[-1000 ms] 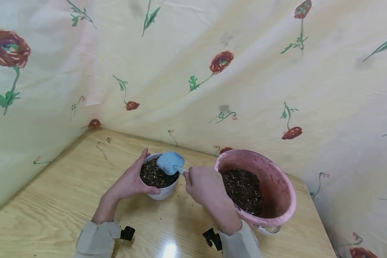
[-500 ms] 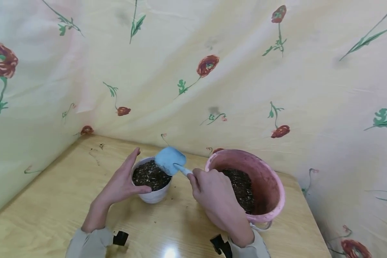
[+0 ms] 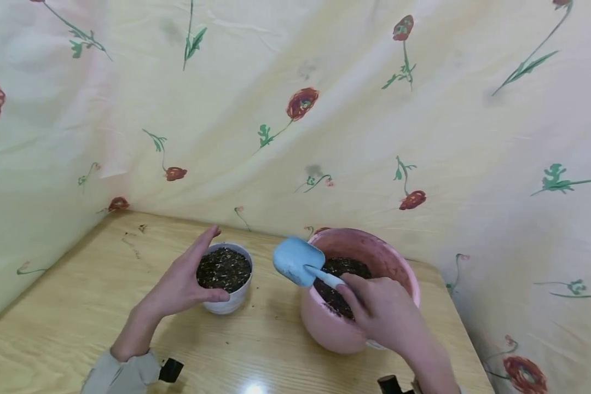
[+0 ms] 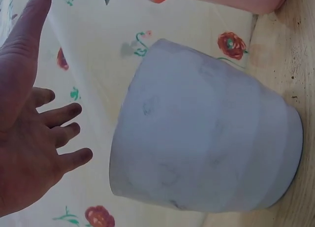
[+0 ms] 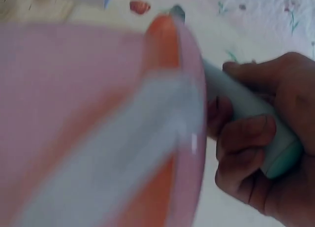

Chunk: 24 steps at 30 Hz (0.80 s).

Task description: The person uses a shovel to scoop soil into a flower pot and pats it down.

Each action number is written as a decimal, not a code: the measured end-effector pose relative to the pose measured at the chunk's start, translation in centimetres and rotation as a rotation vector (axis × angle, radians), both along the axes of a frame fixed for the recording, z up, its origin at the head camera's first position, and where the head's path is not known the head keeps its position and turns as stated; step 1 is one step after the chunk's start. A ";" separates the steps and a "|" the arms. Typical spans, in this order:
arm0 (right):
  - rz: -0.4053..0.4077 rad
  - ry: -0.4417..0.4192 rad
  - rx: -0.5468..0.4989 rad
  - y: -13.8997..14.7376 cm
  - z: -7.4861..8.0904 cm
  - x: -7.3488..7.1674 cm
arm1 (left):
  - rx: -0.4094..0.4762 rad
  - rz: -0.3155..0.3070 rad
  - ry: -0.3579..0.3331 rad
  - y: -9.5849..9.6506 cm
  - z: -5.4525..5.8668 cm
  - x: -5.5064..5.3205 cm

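Observation:
My right hand (image 3: pixel 386 311) grips the handle of a light blue garden trowel (image 3: pixel 296 260), whose blade hangs over the left rim of a pink bucket (image 3: pixel 331 330). The fingers curl round the grey-blue handle (image 5: pixel 246 101) in the right wrist view. Dark soil (image 3: pixel 343 266) lies inside the bucket. To the left stands a small white flowerpot (image 3: pixel 229 304), filled near its rim with dark soil (image 3: pixel 224 269). Beside that pot my left hand (image 3: pixel 179 282) is held with thumb and fingers spread, and the left wrist view shows a gap between it and the pot wall (image 4: pixel 187 133).
Both containers stand on a light wooden table (image 3: pixel 113 273) with a few soil crumbs. A flower-patterned cloth (image 3: pixel 236 109) hangs behind and along the sides. A pale handle (image 5: pixel 113 153) crosses the bucket's side in the right wrist view.
The right hand has carried the trowel rightward from over the white pot to the bucket. The left hand has come away from the pot. The head view has turned slightly right.

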State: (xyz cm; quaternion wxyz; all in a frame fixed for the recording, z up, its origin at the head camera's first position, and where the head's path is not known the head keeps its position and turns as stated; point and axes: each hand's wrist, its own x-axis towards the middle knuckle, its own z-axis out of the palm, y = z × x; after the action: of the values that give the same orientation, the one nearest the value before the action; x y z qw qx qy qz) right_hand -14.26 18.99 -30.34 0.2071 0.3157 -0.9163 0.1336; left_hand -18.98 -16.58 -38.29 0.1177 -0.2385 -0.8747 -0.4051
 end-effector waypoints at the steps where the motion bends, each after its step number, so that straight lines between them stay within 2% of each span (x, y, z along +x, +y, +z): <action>1: 0.019 -0.002 -0.007 0.6 0.0 0.0 | -0.004 -0.010 -0.003 0.1 0.2 0.0; 5: 0.074 -0.067 -0.059 2.8 0.3 0.2 | -0.030 -0.052 -0.015 0.5 0.6 0.1; 9: 0.091 -0.141 -0.123 5.2 0.4 0.1 | -0.059 -0.080 -0.003 0.9 0.6 0.3; 17: 0.229 -0.226 -0.185 8.8 -0.3 -1.7 | -0.083 -0.105 0.035 1.3 -0.1 1.5; 20: 0.255 -0.242 -0.166 9.7 -0.6 -2.5 | -0.082 -0.127 0.031 1.7 -0.3 2.1; 24: 0.253 -0.265 -0.099 10.1 -0.6 -3.3 | -0.094 -0.116 0.020 2.0 -0.8 3.0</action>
State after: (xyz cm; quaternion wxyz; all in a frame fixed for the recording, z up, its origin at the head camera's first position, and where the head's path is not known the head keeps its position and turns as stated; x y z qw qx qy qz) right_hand -17.52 29.10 -30.99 0.0812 0.3973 -0.8810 0.2439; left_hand -16.01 -14.55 -39.09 0.0916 -0.2982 -0.8762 -0.3673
